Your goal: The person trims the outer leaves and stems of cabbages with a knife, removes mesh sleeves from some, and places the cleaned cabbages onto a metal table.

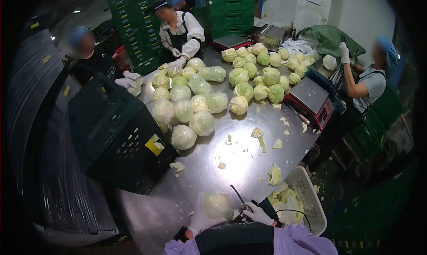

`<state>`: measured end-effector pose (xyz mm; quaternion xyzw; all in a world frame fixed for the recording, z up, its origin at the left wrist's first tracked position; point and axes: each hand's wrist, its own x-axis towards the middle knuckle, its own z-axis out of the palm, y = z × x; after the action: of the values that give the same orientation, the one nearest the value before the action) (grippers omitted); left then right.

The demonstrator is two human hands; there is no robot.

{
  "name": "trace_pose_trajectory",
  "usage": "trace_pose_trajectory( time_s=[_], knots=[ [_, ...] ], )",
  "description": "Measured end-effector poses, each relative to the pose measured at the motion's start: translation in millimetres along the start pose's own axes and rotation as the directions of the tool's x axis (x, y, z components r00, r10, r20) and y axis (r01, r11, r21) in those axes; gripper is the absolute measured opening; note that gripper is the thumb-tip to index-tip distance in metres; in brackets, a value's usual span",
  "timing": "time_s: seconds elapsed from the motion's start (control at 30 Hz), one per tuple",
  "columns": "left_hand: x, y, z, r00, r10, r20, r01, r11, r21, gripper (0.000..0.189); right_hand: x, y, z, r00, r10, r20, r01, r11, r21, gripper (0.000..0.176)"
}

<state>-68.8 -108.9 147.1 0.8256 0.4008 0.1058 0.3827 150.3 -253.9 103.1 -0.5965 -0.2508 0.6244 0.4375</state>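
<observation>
Near the table's front edge, my gloved left hand (203, 216) curves around the left side of a wrapped, pale cabbage (219, 205) and holds it. My gloved right hand (258, 213), just right of that cabbage, is closed on a small dark object whose shape I cannot make out. A thin black curved strip (237, 193) rises beside it, and a black cord (296, 210) loops out to the right. Wrapped cabbages (183, 137) are grouped at the centre left of the metal table (204, 166). Unwrapped cabbages (243, 90) lie farther back.
A dark green crate (129, 139) stands at the left. A white basket (311, 201) holds leaves at the lower right. Red scales (311, 97) and leaf scraps (275, 174) are on the table. Co-workers stand at the left (95, 61), back (180, 32) and right (371, 84).
</observation>
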Motion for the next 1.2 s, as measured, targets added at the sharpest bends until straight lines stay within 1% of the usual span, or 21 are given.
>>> trace_pose_trajectory(
  time_s=[0.1,0.17,0.23,0.27,0.33,0.4,0.43,0.47,0.5,0.6,0.63,0.7,0.73,0.77,0.83,0.93,0.97,1.03,1.1,1.13,1.2],
  knots=[
    [2.5,3.6,-2.4,0.999,0.016,-0.03,-0.017,1.0,-0.013,0.127,2.6,-2.9,2.0,0.999,-0.042,-0.004,0.042,0.999,-0.017,0.035],
    [3.5,9.0,-5.4,0.998,-0.009,-0.056,0.004,0.996,-0.085,0.126,8.7,2.0,-0.7,0.997,-0.069,-0.028,0.067,0.997,-0.049,0.033],
    [5.2,4.7,-3.1,0.999,-0.023,-0.043,0.019,0.996,-0.091,0.126,9.8,3.0,0.5,0.978,-0.197,-0.067,0.177,0.958,-0.225,0.03],
    [2.3,1.8,-2.1,0.999,-0.039,-0.026,0.037,0.995,-0.093,0.127,10.5,4.4,-1.5,0.968,-0.239,-0.081,0.214,0.946,-0.244,0.027],
    [6.0,14.8,-10.1,0.996,-0.085,-0.014,0.083,0.991,-0.107,0.126,5.2,-15.2,-0.1,0.973,-0.187,-0.131,0.146,0.951,-0.273,0.022],
    [-4.0,15.1,-7.0,0.987,-0.159,0.026,0.161,0.98,-0.12,0.125,-2.5,-31.9,-0.9,0.97,-0.173,-0.171,0.094,0.917,-0.389,0.024],
    [-3.8,7.7,-0.9,0.991,-0.133,-0.024,0.131,0.987,-0.092,0.126,-1.1,-30.5,-2.7,0.959,-0.22,-0.176,0.103,0.857,-0.505,0.026],
    [-3.3,3.6,2.4,0.993,-0.094,-0.077,0.09,0.994,-0.061,0.126,-4.1,-33.4,2.0,0.935,-0.318,-0.157,0.168,0.788,-0.592,0.027],
    [-2.8,5.8,1.8,0.993,-0.103,-0.064,0.099,0.993,-0.061,0.126,-8.5,-39.9,8.4,0.898,-0.421,-0.129,0.231,0.7,-0.676,0.028],
    [1.3,16.5,0.2,0.991,-0.11,-0.076,0.103,0.99,-0.094,0.118,-17.4,-48.3,28.1,0.864,-0.503,-0.021,0.281,0.516,-0.81,0.034],
    [3.2,18.2,0.9,0.99,-0.121,-0.078,0.116,0.991,-0.067,0.118,-16.6,-47.2,29.5,0.865,-0.501,-0.028,0.275,0.518,-0.81,0.034],
    [5.6,22.8,0.3,0.988,-0.134,-0.075,0.132,0.991,-0.038,0.118,-16.3,-48.6,33.3,0.855,-0.517,0.031,0.271,0.394,-0.878,0.038],
    [6.6,26.3,-0.8,0.989,-0.132,-0.073,0.131,0.991,-0.025,0.118,-16.4,-52.5,34.3,0.857,-0.514,0.043,0.266,0.369,-0.89,0.032],
    [7.3,28.1,-0.9,0.989,-0.13,-0.07,0.13,0.992,-0.011,0.118,-14.9,-53.8,34.1,0.859,-0.511,0.039,0.263,0.374,-0.889,0.032],
    [6.6,26.8,3.7,0.992,-0.093,-0.083,0.096,0.995,0.026,0.117,-10.9,-57.3,32.4,0.924,-0.379,0.053,0.197,0.352,-0.915,0.024],
    [4.9,27.8,14.4,0.996,-0.021,-0.087,0.03,0.994,0.109,0.115,6.4,-70.8,27.4,0.947,-0.31,0.087,0.201,0.356,-0.913,0.02],
    [4.4,28.8,16.9,0.996,0.019,-0.083,-0.006,0.988,0.157,0.114,15.4,-66.3,23.7,0.94,-0.323,0.11,0.228,0.354,-0.907,0.02],
    [4.8,31.5,14.8,0.998,0.017,-0.065,-0.006,0.987,0.16,0.112,14.5,-66.9,23.7,0.926,-0.356,0.125,0.26,0.361,-0.896,0.02],
    [7.7,31.6,13.9,0.998,0.015,-0.053,-0.006,0.987,0.162,0.111,4.2,-63.6,26.4,0.93,-0.355,0.091,0.23,0.372,-0.9,0.021],
    [5.5,30.8,16.5,0.998,0.012,-0.062,-0.002,0.986,0.166,0.111,-3.5,-64.9,25.6,0.953,-0.293,0.079,0.191,0.376,-0.907,0.02],
    [4.0,29.1,18.1,0.999,-0.001,-0.054,0.01,0.986,0.168,0.11,-20.6,-68.6,21.1,0.967,-0.246,0.068,0.162,0.387,-0.908,0.02]
  ],
)
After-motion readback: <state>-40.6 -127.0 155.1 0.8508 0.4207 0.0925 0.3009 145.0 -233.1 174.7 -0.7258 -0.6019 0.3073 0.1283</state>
